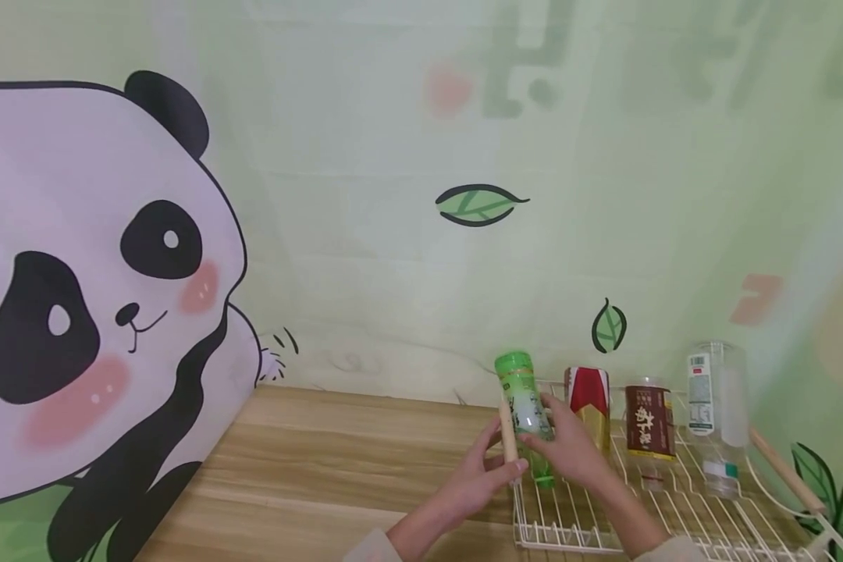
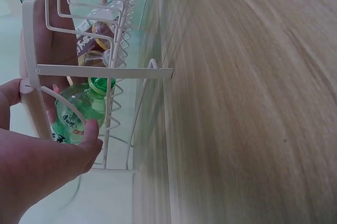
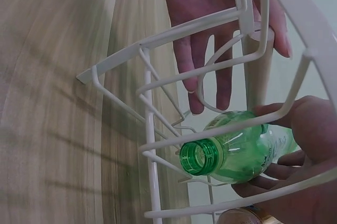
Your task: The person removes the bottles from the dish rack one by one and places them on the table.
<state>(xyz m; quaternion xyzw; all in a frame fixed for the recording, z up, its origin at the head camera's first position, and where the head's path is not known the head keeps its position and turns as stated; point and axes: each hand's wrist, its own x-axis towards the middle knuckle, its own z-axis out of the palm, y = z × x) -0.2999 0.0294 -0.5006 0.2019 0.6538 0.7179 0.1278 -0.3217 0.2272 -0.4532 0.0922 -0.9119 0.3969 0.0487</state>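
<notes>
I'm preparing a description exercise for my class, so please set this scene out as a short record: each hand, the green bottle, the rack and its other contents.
Right hand: holds the green bottle
Left hand: at the wooden handle; grip unclear
Bottle position: tilted, open mouth downward
Rack: white wire
Also in rack: red-and-gold container, brown-labelled bottle, white-labelled clear bottle

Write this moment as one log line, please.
Right hand: grips green transparent plastic bottle, mouth down, uncapped | Left hand: at pale wooden handle of white wire rack | In rack: brown-labelled clear plastic bottle
</notes>
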